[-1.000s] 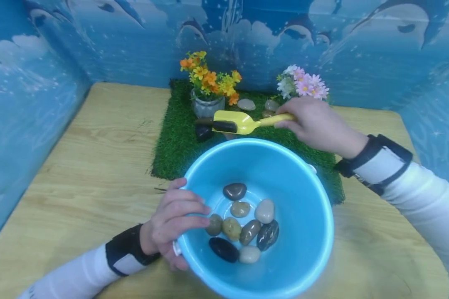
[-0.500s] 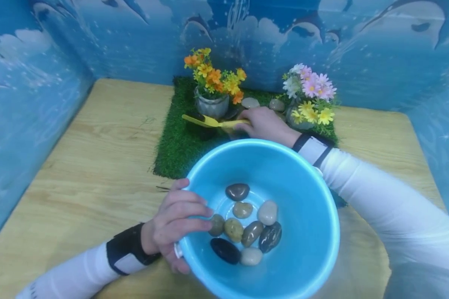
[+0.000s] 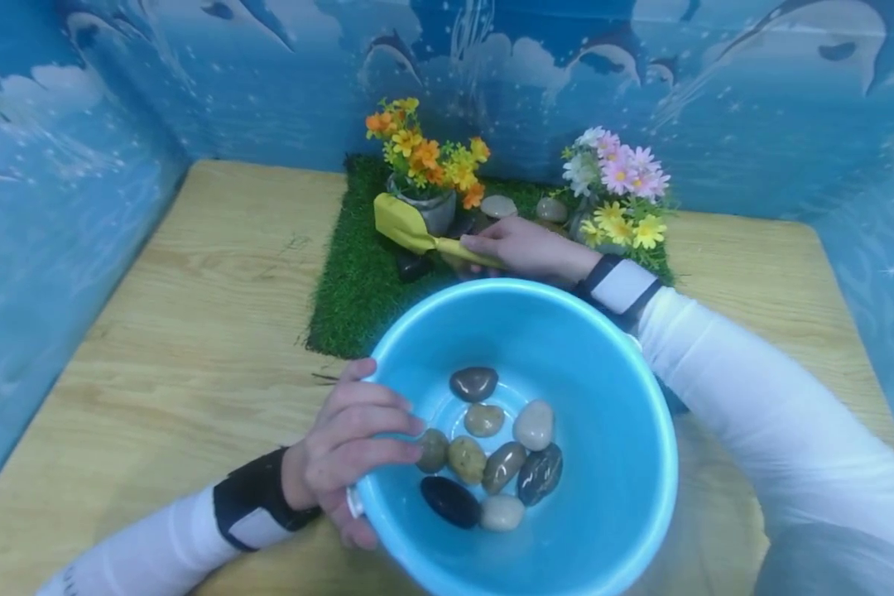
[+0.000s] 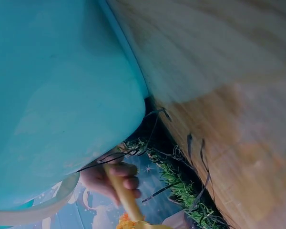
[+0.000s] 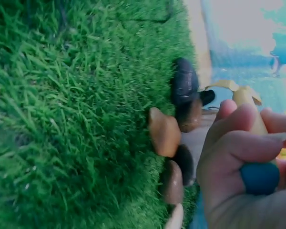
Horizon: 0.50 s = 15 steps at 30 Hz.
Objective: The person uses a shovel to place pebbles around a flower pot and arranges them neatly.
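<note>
My left hand [image 3: 365, 447] grips the left rim of a light blue bucket [image 3: 611, 372], fingers curled inside it. Several smooth stones [image 3: 492, 455] lie in its bottom. Beyond the bucket, my right hand [image 3: 495, 246] holds the handle of a yellow scoop [image 3: 404, 222] over the green grass mat [image 3: 350, 290]. The scoop's blade is tilted up and empty, right in front of a grey pot of orange flowers [image 3: 425, 161]. A dark stone [image 3: 413, 266] lies on the mat just below it. In the right wrist view, stones [image 5: 166, 131] sit in a row on the grass [image 5: 71, 119] beside my fingers [image 5: 238, 143].
A second pot with pink, white and yellow flowers [image 3: 617, 186] stands at the mat's back right, with pale stones [image 3: 498, 205] between the pots. Blue ocean-print walls [image 3: 67, 190] enclose the wooden table [image 3: 194, 314] on three sides.
My right hand swung the scoop left across the mat. The dark stone it carried is off the blade, which has tipped up. The left hand stayed on the bucket rim.
</note>
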Each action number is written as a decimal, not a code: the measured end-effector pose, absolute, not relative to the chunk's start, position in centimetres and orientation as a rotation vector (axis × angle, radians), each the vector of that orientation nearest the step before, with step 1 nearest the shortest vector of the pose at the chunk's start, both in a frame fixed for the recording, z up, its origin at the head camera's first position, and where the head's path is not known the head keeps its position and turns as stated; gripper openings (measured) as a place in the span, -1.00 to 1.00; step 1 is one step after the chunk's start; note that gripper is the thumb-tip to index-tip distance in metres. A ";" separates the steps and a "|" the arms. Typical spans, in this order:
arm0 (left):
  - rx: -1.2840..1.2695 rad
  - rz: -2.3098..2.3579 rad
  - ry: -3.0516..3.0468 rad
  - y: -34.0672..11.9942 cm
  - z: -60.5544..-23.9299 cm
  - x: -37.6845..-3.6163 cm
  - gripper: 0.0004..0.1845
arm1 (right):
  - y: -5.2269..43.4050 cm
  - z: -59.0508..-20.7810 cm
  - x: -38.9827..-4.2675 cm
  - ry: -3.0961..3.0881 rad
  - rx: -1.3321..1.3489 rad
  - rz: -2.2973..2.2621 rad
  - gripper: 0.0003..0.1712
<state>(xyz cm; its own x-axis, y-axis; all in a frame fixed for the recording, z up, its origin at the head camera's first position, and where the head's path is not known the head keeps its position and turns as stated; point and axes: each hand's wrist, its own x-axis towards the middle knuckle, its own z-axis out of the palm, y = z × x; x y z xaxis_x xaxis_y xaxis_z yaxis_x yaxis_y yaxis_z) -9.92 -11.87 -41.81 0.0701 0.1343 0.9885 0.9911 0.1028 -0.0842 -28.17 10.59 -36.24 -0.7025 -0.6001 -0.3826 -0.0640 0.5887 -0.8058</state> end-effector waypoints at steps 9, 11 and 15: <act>-1.251 -1.020 -1.249 -11.5 -41.3 -10.1 -0.35 | 13.8 -29.5 -24.1 2.383 -0.633 -1.006 -0.62; -1.256 -1.017 -1.240 -11.3 -40.9 -10.1 -0.36 | 14.8 -27.6 -22.4 2.494 -0.686 -0.950 -0.66; -1.265 -1.019 -1.238 -11.3 -41.0 -10.2 -0.36 | 17.5 -25.5 -19.8 2.734 -1.080 -0.750 -0.72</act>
<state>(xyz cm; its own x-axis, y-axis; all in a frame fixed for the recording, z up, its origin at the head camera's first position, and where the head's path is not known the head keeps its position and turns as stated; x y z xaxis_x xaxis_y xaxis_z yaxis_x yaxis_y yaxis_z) -10.19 -11.35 -41.00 0.1034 0.1017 0.9894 0.9905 0.0798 -0.1117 -19.78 17.45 -25.51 -0.7415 -0.6664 0.0782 -0.6130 0.6255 -0.4827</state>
